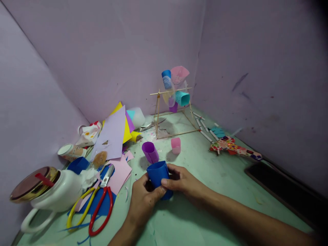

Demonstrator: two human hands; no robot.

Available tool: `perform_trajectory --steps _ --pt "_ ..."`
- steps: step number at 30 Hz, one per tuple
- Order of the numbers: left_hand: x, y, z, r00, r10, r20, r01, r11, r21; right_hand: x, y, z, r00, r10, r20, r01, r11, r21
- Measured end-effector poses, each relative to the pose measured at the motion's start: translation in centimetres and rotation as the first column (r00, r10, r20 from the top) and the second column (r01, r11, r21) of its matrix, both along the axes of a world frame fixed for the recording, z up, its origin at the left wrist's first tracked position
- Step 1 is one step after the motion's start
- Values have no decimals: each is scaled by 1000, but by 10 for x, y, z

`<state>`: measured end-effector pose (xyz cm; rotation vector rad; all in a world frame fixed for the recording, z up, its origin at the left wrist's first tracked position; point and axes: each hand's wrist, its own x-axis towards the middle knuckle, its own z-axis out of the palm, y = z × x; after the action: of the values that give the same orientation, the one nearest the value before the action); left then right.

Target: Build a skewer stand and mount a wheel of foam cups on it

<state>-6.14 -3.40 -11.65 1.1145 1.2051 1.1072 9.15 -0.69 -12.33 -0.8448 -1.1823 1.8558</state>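
Observation:
Both my hands hold a blue paper tube (158,175) upright, low in the middle of the view. My left hand (145,196) grips its left side, with the thumb across the front. My right hand (180,179) closes on the right side, its thumb on the front near the other thumb. Just behind the blue tube stands a purple paper tube (150,152), and a smaller pink paper ring (176,146) is to its right. Farther back, a stick frame (157,116) carries a wheel with blue, pink, teal and purple paper pieces.
Scissors with red handles (101,212) and yellow-handled scissors (84,208) lie at the left near paper scraps. Beside them is a white teapot (64,191). Coloured sheets (111,133) lean behind. On the right are a patterned object (230,145) and a dark flat object (282,191).

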Motion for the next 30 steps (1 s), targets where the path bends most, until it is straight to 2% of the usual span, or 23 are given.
perform_trajectory --steps 5,7,10,12,15,17,20,24,27,30 --pt "-7 6 2 972 144 187 -103 972 -213 -1 3 5 998 -55 26 58 986 -153" --pt "-10 7 2 970 138 201 -89 968 -234 -1 5 7 996 -89 27 92 983 -158" --pt "-9 6 4 974 62 216 -22 983 -182 0 4 7 998 -68 6 68 992 -109" --pt "-3 2 9 989 14 144 0 995 -99 1 3 6 999 -26 22 26 1000 -15" --pt "5 -7 19 996 -38 -83 38 999 5 2 -1 4 992 -1 127 -17 989 144" --pt "8 -10 24 983 -98 -157 102 995 18 3 -2 3 982 -12 189 -19 987 159" --pt "1 -9 27 973 -152 -174 160 986 35 3 0 4 989 -5 147 -12 994 113" --pt "-12 -3 24 967 -95 -238 111 992 55 4 2 11 995 -10 97 -9 982 187" --pt "-10 -1 18 949 -94 -301 125 989 85 7 1 18 988 5 153 -38 976 216" --pt "-3 -2 10 953 -94 -289 135 983 123 21 -1 25 971 42 236 -97 969 227"
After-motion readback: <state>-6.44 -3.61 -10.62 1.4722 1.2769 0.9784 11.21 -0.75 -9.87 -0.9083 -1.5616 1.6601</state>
